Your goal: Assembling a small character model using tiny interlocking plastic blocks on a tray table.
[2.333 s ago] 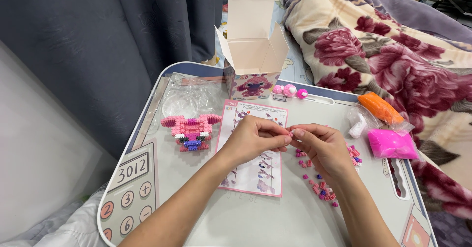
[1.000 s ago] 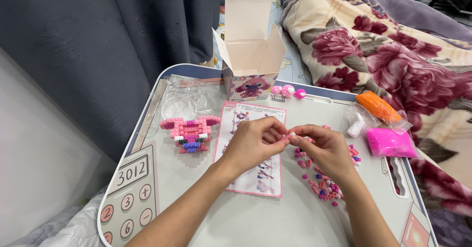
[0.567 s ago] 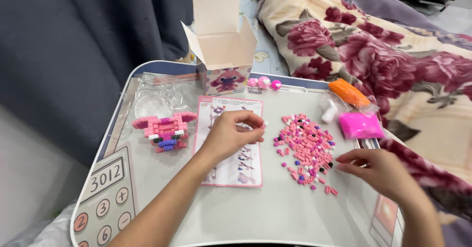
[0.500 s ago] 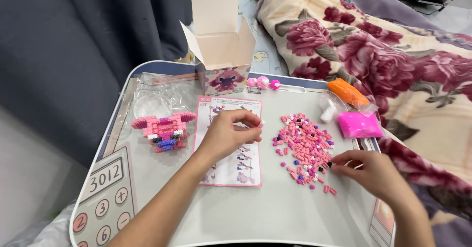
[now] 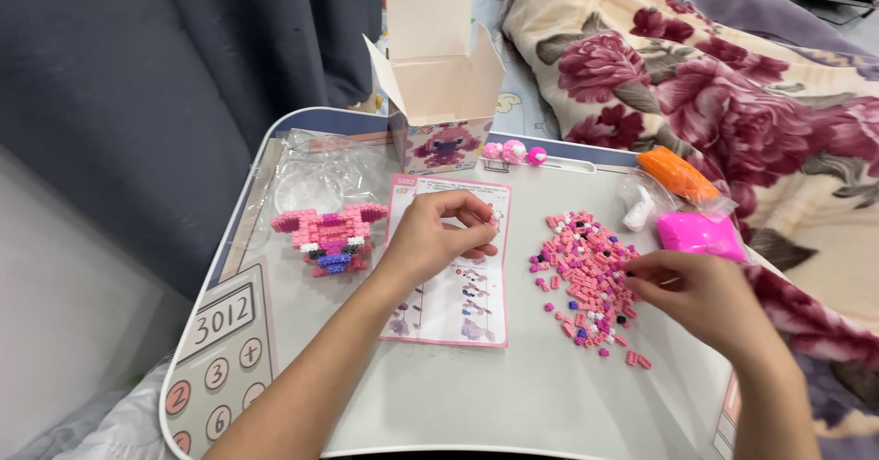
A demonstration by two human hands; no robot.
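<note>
My left hand (image 5: 438, 234) rests over a pink-edged instruction sheet (image 5: 455, 295), its thumb and fingers pinched together on something tiny that I cannot make out. My right hand (image 5: 700, 295) reaches with fingertips into the right edge of a pile of small pink bricks (image 5: 581, 268), with a few dark and white ones mixed in. To the left of the sheet stands a partly built pink brick figure (image 5: 331, 236) with a blue and black base.
All this lies on a white lap tray (image 5: 513, 400) with a printed calculator picture at its left corner. An open cardboard box (image 5: 441, 103) stands at the back, three small pink balls (image 5: 514, 152) beside it. Clear plastic bags (image 5: 316, 169), an orange packet (image 5: 676, 173), a magenta packet (image 5: 700, 234). Floral blanket (image 5: 732, 85) on the right.
My hands were joined over the sheet; they have parted. The right hand swung out to the right, then came back into the brick pile. The view shifted left.
</note>
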